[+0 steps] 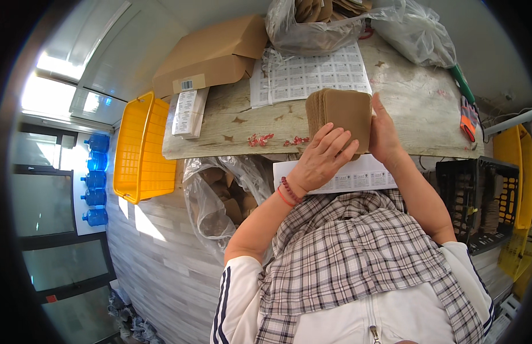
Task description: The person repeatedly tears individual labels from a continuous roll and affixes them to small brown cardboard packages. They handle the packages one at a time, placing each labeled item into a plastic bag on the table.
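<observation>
A thick stack of brown kraft-paper pieces with rounded corners (349, 112) stands tilted at the table's near edge, between my two hands. My left hand (325, 156) lies over its lower front, fingers bent against the top piece, thumb side hidden. Along the right side of the stack presses my right hand (385, 132), its thumb up at the edge and its other fingers mostly out of sight. Below the stack, a white sheet of printed labels (358, 176) rests over my lap. A second label sheet (306, 74) lies flat behind it on the worn table (226, 123).
At the back left sit a cardboard box (211, 51) and a bundle of printed slips (190, 114). Clear plastic bags (317, 37) of brown pieces crowd the back. A yellow basket (143, 149) stands left, an open plastic bag (220, 200) below, a black crate (478, 198) right.
</observation>
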Demonstrator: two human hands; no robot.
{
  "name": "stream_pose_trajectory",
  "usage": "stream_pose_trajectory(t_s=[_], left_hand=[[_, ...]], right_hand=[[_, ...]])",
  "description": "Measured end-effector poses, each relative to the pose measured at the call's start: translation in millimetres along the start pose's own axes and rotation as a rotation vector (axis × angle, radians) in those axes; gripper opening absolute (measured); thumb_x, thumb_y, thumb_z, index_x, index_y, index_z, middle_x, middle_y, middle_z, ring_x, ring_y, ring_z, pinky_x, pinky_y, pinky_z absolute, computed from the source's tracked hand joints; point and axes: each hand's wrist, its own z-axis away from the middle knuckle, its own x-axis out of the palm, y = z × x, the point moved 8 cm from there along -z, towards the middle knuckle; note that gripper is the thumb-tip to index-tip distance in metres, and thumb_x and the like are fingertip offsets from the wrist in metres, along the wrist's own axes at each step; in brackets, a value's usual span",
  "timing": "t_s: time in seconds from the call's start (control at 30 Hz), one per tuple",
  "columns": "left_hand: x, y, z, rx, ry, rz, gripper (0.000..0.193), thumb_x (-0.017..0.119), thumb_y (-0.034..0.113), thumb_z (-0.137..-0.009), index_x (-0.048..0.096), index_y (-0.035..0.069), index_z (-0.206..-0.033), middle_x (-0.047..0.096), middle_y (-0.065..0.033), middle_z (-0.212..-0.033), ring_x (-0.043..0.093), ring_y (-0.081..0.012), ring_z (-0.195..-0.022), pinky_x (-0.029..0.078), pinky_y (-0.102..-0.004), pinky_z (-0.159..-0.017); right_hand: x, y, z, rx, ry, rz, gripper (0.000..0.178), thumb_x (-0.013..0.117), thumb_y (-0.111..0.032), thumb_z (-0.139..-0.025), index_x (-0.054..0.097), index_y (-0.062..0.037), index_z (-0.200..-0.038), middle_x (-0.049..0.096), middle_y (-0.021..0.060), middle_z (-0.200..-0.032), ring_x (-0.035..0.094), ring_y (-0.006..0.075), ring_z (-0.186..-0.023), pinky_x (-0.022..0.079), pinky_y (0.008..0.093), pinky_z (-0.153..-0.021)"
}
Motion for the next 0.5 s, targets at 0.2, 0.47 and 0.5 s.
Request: stream_pose_trajectory(t_s=[0.2,0.47,0.5], left_hand=[[-11.2,-13.5,-9.7,-0.31,-0.025,0.191,0.067,0.064,-0.003,-0.081,0.048,0.007,-0.145,0.044,-0.0132,-0.148,0.042,-0.0304,-0.139,0.031,-0.0485,-0.121],[60.7,-95.8,39.2,-1.321,0.397,1.558,0.059,0.07,0.022,-0.097,0.044,0.002,-0.146,0.049,-0.0094,-0.146,0.048,-0.0232,-0.133,0.036,-0.0422,-0.115],[60.5,-91.2,29.3,-1.275,0.375,1.626,0.058,0.071,0.025,-0.096,0.046,0.003,-0.144,0.053,-0.0089,-0.143,0.05,-0.0224,-0.131,0.039,-0.0417,-0.114]], right_hand=[[-25.8,0.5,-18.1,0.028,0.064,0.281,0.062,0.071,-0.042,-0.094,0.056,0.0035,-0.133,0.064,0.0137,-0.126,0.063,0.0216,-0.113,0.053,0.033,-0.095],[-27.3,-11.6,-32.0,0.071,0.071,0.298,0.058,0.069,-0.041,-0.094,0.059,0.0019,-0.131,0.065,0.014,-0.123,0.065,0.0221,-0.111,0.055,0.0334,-0.094],[-23.1,-8.7,-29.1,0.088,0.061,0.3,0.059,0.069,-0.042,-0.094,0.058,0.0016,-0.131,0.065,0.014,-0.124,0.065,0.0221,-0.11,0.055,0.0336,-0.094]])
